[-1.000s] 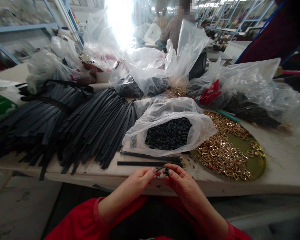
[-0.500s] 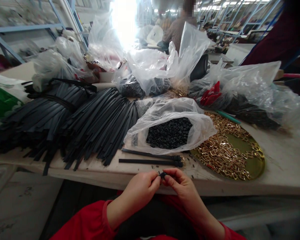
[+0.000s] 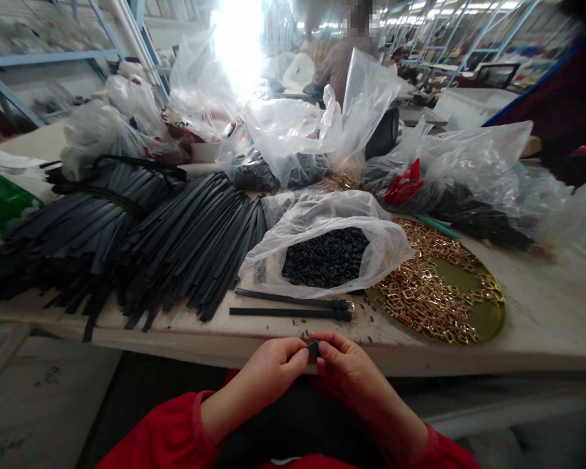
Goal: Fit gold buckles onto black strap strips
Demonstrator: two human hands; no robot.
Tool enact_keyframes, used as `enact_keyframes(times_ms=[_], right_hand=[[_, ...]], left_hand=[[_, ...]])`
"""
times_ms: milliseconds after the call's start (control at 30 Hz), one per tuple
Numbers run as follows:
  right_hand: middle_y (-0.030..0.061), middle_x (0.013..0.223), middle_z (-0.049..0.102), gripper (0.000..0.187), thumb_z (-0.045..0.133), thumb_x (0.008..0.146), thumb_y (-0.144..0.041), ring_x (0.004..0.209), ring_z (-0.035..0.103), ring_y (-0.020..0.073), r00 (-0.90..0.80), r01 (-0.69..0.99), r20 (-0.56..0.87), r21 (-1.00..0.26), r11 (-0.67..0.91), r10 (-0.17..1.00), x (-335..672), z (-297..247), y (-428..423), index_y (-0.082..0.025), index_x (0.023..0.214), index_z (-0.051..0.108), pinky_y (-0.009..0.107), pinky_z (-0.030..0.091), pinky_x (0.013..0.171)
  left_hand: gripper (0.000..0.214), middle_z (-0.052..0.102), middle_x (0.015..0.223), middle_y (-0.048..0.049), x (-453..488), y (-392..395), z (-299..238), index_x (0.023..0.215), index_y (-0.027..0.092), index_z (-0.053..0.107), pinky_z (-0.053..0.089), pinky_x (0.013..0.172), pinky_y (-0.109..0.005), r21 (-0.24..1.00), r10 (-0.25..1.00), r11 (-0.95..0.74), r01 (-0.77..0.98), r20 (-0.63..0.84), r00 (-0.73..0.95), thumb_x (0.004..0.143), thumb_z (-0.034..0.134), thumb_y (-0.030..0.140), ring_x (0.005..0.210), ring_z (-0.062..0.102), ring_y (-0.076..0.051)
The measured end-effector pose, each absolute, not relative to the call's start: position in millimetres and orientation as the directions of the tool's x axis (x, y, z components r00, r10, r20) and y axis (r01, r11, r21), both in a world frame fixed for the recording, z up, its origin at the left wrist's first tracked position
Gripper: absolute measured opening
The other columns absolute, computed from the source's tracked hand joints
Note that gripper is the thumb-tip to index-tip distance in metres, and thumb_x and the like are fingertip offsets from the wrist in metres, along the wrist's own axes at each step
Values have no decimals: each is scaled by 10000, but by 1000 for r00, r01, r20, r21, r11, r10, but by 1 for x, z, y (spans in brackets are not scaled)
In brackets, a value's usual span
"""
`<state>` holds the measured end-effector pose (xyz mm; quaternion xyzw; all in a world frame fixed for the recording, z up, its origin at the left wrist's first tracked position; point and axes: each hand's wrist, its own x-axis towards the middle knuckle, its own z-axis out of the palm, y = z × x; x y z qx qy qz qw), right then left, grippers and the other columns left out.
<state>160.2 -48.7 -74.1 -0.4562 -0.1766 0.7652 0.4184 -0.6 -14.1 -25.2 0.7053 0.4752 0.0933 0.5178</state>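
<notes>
Pinched between my two hands, at the table's front edge, is a small black strap loop [image 3: 314,348]. My left hand [image 3: 279,362] grips its left side with closed fingers, and my right hand [image 3: 348,362] has thumb and fingers closed on its right side. Fingertips cover part of the loop. Just beyond my hands lie two black straps [image 3: 288,312], side by side, with gold buckles at their right ends. Behind them an open plastic bag [image 3: 393,251] holds many similar black loops [image 3: 325,257].
To the right, a round golden tray [image 3: 493,319] carries a heap of gold buckles [image 3: 430,293]. Bundles of black straps [image 3: 195,241] spread across the left. More plastic bags [image 3: 488,150] line the back, with a teal tool [image 3: 437,226] nearby. Beyond, a person [image 3: 339,62] is at another table.
Both hands have shifted slightly left and down with the black loop, which is turned a little and shows more of its face. The view has swung slightly right.
</notes>
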Motion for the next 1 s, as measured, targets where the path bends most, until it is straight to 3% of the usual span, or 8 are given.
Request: enact_keyframes(times_ms=[133, 200, 367, 533, 700, 800, 900, 1000], right_hand=[[3, 688, 602, 187, 699, 657, -336, 637, 543, 127, -106, -178, -345, -916, -359, 933, 159, -67, -50, -211, 795, 686, 245, 435, 607], [21, 764, 608, 175, 688, 664, -341, 722, 556, 154, -79, -65, -246, -966, -252, 966, 160, -63, -51, -205, 774, 693, 264, 443, 666], [-21, 577, 594, 287, 704, 637, -388, 549, 533, 111, -101, -197, -415, -883, -427, 904, 166, -53, -49, -184, 827, 637, 237, 425, 555], [-32, 563, 590, 305, 711, 642, -364, 486, 499, 80, -187, -291, -434, -832, -472, 881, 162, -54, -48, -167, 840, 589, 205, 379, 492], [-42, 574, 575, 290, 705, 655, -337, 485, 493, 72, -182, -276, -413, -850, -449, 893, 160, -60, -46, -166, 844, 567, 193, 361, 480], [-57, 584, 558, 315, 728, 619, -347, 489, 494, 66, -150, -337, -382, -847, -410, 912, 154, -62, -42, -171, 795, 536, 196, 376, 504], [-77, 558, 518, 346, 724, 616, -362, 468, 477, 71, -165, -386, -369, -829, -404, 915, 150, -67, -40, -189, 805, 491, 208, 380, 499], [-28, 702, 566, 366, 686, 652, -383, 558, 517, 106, -105, -175, -287, -937, -302, 952, 172, -65, -32, -200, 906, 496, 236, 409, 536]], left_hand=[[294, 638, 700, -20, 3, -20, -26, 744, 169, 624, 306, 544, -220, 715, 797, -150, 683, -321, 512, 835, 378, 304, 638, 546, -155], [275, 646, 724, -27, 3, -23, -26, 762, 174, 622, 311, 560, -223, 696, 802, -176, 697, -309, 511, 833, 381, 284, 659, 554, -160], [292, 576, 631, 3, 0, -22, -18, 689, 163, 565, 283, 504, -212, 743, 776, -134, 655, -333, 536, 843, 349, 286, 578, 500, -129], [283, 559, 635, 3, -3, -17, -10, 676, 160, 557, 325, 537, -206, 803, 761, -102, 587, -318, 566, 832, 350, 277, 605, 496, -130], [308, 526, 567, 29, -4, -18, -17, 958, 159, 538, 353, 449, -202, 836, 642, 170, 522, -496, 585, 852, 313, 340, 459, 462, -115], [407, 621, 740, -21, -1, -17, -24, 1201, 177, 426, 427, 566, -228, 866, 724, 198, 460, -446, 526, 837, 364, 348, 624, 551, -151], [452, 593, 1085, -75, 3, -12, -28, 1226, 182, 431, 413, 810, -267, 913, 816, 170, 372, -342, 466, 812, 422, 364, 957, 534, -201], [393, 596, 1075, -50, 3, -2, -28, 1120, 186, 528, 381, 858, -258, 927, 788, 168, 336, -331, 519, 808, 422, 400, 1005, 504, -208]])
